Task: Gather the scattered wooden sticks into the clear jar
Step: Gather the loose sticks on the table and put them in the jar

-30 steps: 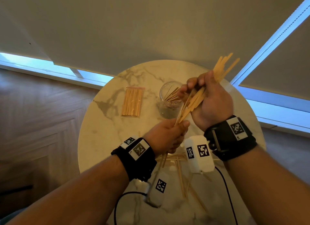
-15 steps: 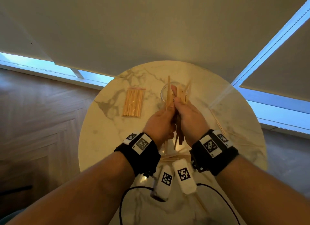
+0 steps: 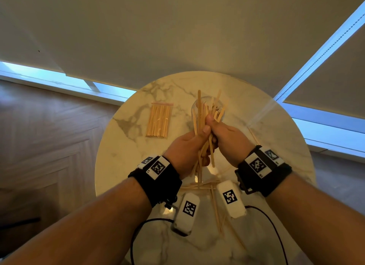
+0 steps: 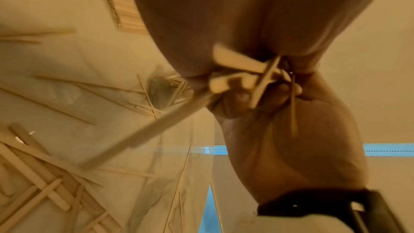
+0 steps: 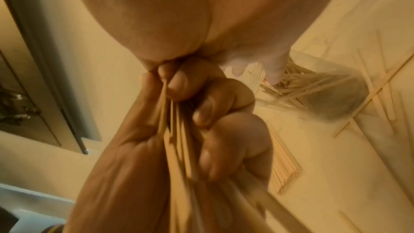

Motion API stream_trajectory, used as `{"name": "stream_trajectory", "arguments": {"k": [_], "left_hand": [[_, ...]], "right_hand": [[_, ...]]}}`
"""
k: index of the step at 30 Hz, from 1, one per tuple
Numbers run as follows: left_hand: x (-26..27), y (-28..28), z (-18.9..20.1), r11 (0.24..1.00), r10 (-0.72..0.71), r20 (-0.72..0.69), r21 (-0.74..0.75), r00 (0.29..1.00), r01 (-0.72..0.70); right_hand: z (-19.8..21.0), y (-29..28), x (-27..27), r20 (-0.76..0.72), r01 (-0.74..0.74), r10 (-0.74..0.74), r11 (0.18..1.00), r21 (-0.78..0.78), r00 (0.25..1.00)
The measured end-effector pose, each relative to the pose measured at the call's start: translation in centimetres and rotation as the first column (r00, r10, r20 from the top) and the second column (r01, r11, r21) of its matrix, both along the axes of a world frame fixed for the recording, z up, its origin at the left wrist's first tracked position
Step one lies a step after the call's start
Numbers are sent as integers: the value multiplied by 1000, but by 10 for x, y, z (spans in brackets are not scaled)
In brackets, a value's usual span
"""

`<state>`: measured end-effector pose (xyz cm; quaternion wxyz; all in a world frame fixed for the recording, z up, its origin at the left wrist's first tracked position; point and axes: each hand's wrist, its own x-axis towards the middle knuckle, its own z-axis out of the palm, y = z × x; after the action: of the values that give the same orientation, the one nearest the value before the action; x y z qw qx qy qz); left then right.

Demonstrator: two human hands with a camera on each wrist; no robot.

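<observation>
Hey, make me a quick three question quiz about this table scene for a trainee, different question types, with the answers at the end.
1. True or false: both the left hand and the right hand grip the bundle of sticks.
2. Multiple choice: where does the bagged pack of sticks lie relative to the clear jar in the head view? A) to its left B) to its right C) inside it
3. Fill in: loose sticks lie on the marble ____ near the person.

Key: 1 true; 2 A; 3 table.
</observation>
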<state>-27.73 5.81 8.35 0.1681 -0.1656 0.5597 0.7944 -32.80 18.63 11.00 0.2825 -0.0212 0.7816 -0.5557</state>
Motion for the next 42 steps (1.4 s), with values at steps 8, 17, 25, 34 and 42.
{"name": "stream_trajectory", "arguments": {"k": [8,17,25,34,42], "left_hand": [[-10,-3,10,992,-128,-217,-36,968,124],[-33,3,73,977,13,-597,-162,802,-137],[-28,11,52,940,20,-515,-283,857,-191],[-47,4,39,957,145,-354,-188,924,-222],[-115,-1,28,894,265,-328,-269,907,-358]], "right_hand": [[2,10,-8,173,45,-3,969,-243,985],[-40,15,21,739,528,131,618,-583,661],[-18,-5,7,666,587,59,417,-693,744],[-30,0,0,697,556,-1,604,-571,717],[-78,61,9,705,739,-358,577,-349,612]]}}
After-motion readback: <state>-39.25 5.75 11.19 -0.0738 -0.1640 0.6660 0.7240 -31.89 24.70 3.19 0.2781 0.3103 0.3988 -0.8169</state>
